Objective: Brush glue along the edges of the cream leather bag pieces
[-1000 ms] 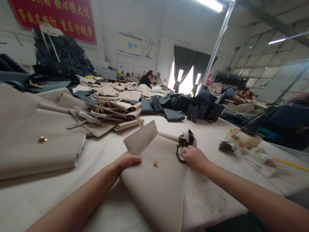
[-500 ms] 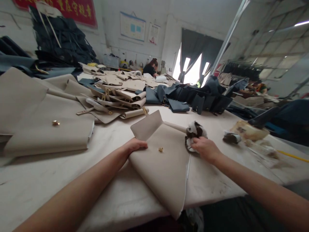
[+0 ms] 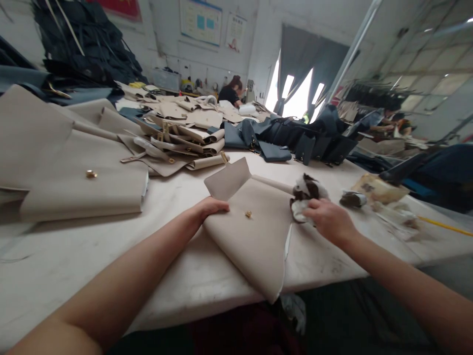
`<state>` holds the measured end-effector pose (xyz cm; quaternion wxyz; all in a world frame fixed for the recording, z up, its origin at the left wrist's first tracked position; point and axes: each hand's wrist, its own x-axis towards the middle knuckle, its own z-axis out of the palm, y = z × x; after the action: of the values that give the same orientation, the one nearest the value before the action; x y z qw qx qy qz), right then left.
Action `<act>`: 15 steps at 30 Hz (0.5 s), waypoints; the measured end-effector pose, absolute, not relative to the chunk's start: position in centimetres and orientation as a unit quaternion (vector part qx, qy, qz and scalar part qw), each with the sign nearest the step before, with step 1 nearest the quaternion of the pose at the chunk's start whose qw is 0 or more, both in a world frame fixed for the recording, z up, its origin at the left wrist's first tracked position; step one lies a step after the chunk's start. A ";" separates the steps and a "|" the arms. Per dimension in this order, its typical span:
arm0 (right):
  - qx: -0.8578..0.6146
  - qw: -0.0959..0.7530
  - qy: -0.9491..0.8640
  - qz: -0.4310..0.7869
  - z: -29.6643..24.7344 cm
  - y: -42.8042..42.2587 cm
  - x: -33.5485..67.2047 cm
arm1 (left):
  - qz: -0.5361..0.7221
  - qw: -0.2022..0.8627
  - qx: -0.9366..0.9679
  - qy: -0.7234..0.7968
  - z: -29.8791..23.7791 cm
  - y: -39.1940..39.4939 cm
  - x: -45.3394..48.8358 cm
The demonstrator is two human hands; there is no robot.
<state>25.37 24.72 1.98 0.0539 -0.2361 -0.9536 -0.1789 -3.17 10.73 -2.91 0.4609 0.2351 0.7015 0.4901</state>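
A beige leather bag piece [image 3: 254, 241] with a small gold clasp [image 3: 248, 214] lies on the table in front of me, its lower corner hanging past the near edge. Its flap [image 3: 228, 178] is folded up at the far left. My left hand [image 3: 214, 205] grips the left edge of the piece, thumb on top and fingers hidden underneath. In my right hand [image 3: 325, 215] is a bunched white rag [image 3: 305, 195] with dark brown stains, held at the right edge of the bag piece, by a narrow beige strip.
Another beige bag piece [image 3: 88, 190] lies at left, before a heap of beige pieces [image 3: 181, 143]. Dark blue bag parts [image 3: 273, 138] line the back. A can [image 3: 353, 198] and a stained plastic bag [image 3: 380, 187] sit right. A person [image 3: 231, 92] works at the far end.
My right hand has moved slightly right with the rag. My left hand keeps its hold on the bag piece. The whole view has shifted a little.
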 end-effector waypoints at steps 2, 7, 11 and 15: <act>-0.288 0.123 -0.933 -0.177 3.9 26.2 26.8 | 0.488 0.475 0.233 0.695 -2.8 10.7 -3.4; -0.360 0.263 -0.889 -0.105 6.4 25.1 31.2 | 0.435 0.344 0.319 0.769 -0.1 7.7 -5.5; -0.448 0.275 -0.850 -0.036 5.6 24.4 35.6 | 0.326 0.110 0.564 0.751 2.3 3.1 -3.6; -0.506 0.287 -0.813 -0.005 5.2 24.1 38.4 | 0.192 0.147 0.797 0.553 -0.1 1.7 2.4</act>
<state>38.36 24.14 5.18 0.2866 -0.5063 -0.8133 -0.0053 2.43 1.66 -0.12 0.1474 0.7971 0.5530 0.1925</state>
